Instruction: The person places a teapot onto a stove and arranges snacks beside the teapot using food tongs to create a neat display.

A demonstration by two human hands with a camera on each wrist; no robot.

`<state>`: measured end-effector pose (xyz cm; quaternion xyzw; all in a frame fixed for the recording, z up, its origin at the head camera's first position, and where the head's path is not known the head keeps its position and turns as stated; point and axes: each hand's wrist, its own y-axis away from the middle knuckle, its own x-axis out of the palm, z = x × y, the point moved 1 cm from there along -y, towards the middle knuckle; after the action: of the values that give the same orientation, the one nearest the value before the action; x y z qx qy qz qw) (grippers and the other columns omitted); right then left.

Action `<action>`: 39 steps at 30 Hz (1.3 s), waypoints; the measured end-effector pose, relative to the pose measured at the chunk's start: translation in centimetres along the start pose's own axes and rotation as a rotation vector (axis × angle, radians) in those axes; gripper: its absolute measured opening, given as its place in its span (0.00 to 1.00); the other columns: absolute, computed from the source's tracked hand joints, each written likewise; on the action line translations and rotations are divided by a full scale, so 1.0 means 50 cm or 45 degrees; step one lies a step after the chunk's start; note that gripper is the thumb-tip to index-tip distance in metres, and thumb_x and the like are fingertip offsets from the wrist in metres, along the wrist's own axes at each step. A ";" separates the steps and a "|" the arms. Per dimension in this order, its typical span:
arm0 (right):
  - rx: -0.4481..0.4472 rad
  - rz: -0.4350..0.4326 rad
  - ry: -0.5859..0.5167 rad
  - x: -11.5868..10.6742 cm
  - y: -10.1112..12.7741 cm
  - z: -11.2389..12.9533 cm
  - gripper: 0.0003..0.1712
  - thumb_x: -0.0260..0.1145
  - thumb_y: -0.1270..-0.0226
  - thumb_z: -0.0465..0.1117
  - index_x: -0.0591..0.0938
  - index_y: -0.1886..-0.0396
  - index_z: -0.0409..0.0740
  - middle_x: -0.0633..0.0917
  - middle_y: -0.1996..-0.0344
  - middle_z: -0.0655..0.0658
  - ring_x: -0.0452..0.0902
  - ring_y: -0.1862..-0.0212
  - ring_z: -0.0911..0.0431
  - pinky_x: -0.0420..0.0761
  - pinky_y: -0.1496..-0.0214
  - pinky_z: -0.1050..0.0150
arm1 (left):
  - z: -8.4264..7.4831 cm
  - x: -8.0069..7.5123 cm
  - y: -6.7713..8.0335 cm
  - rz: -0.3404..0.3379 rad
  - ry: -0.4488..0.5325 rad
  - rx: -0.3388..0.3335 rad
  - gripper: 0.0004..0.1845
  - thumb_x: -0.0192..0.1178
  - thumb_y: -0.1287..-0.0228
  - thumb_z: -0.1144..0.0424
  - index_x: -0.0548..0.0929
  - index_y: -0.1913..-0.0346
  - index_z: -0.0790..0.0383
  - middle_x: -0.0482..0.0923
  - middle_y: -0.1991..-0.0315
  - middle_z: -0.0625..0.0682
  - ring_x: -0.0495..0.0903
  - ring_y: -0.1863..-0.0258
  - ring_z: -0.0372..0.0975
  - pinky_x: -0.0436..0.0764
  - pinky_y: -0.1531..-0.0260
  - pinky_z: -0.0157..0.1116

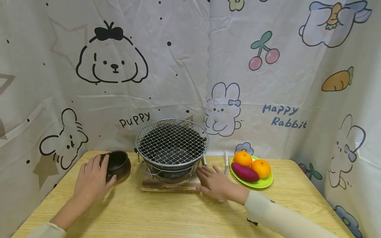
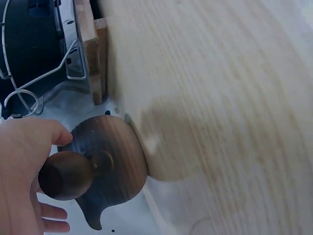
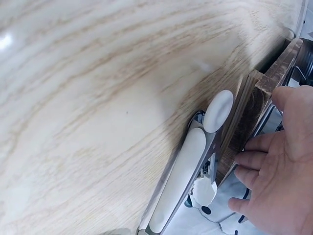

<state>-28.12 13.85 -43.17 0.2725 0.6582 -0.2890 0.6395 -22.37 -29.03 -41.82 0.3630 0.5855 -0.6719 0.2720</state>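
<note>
Your left hand (image 1: 92, 180) wraps the near side of the dark brown pot (image 1: 118, 164), fingers curled against its wall, at the left of the wooden table (image 1: 166, 215). The pot (round, glossy, with a stubby handle and small spout) stands just left of the mesh-topped grill (image 1: 172, 145). Your right hand (image 1: 215, 183) lies flat and open, holding nothing, fingers touching the grill's wooden base (image 1: 169, 186), over the white-handled tongs (image 3: 182, 178).

Near half of the desk (image 1: 166, 215) is wide open. Far side is crowded: pot (image 1: 118, 164) left, grill (image 1: 172, 148) in the middle, tongs (image 1: 226, 162) and fruit plate (image 1: 262, 183) right, curtain (image 1: 190, 66) close behind.
</note>
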 end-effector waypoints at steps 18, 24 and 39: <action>0.015 0.031 -0.025 0.002 0.004 -0.007 0.39 0.49 0.20 0.61 0.67 0.23 0.38 0.66 0.23 0.38 0.59 0.21 0.41 0.57 0.22 0.35 | 0.001 0.007 0.012 -0.056 -0.256 0.173 0.42 0.67 0.50 0.51 0.73 0.34 0.74 0.79 0.56 0.69 0.78 0.54 0.61 0.71 0.41 0.61; -0.010 0.010 -0.007 -0.004 0.003 -0.005 0.38 0.50 0.20 0.60 0.67 0.24 0.37 0.66 0.24 0.36 0.60 0.22 0.40 0.57 0.22 0.35 | 0.002 0.008 0.023 -0.104 -0.241 0.188 0.36 0.64 0.49 0.56 0.76 0.37 0.76 0.80 0.61 0.68 0.78 0.59 0.60 0.73 0.43 0.60; -0.005 0.040 0.013 0.000 -0.002 -0.005 0.39 0.49 0.20 0.61 0.67 0.23 0.39 0.66 0.23 0.38 0.59 0.21 0.42 0.56 0.21 0.36 | 0.039 0.029 0.030 -0.222 -0.183 0.334 0.39 0.21 0.17 0.49 0.81 0.42 0.74 0.78 0.68 0.63 0.77 0.66 0.55 0.77 0.57 0.58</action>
<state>-28.36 13.99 -43.18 0.2830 0.6576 -0.2763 0.6412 -22.37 -31.13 -43.80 0.2944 0.5010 -0.7878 0.2041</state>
